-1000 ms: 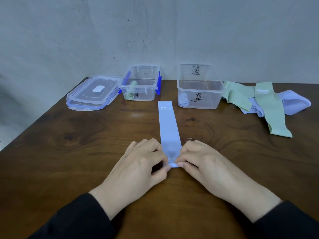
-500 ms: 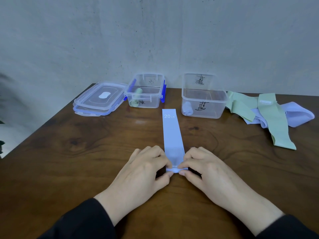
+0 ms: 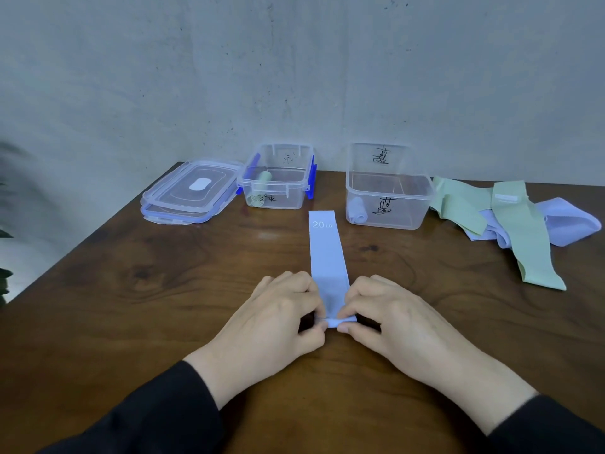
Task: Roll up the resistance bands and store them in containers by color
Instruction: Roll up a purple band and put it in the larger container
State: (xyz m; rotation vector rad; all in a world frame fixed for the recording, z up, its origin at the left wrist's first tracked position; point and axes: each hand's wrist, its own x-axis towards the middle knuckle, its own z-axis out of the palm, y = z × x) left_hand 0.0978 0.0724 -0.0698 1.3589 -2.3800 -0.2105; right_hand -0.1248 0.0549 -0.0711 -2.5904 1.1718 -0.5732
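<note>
Two clear containers stand at the far edge, each with one rolled band inside; two lids are stacked left. One blue band lies flat mid-table, long axis running near to far. The left hand and right hand pinch its curled near end.

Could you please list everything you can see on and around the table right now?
Flat band: one, pale blue, marked 20 LB, table centre, near end rolled.
Left container: one, clear with blue clips, holds a green roll.
Right container: one, clear, holds a blue roll.
Lids: two, clear, stacked far left.
Loose bands: several, green and blue, heaped far right.
Table: one, dark wood.
Left hand: pinches the rolled end.
Right hand: pinches the rolled end.
</note>
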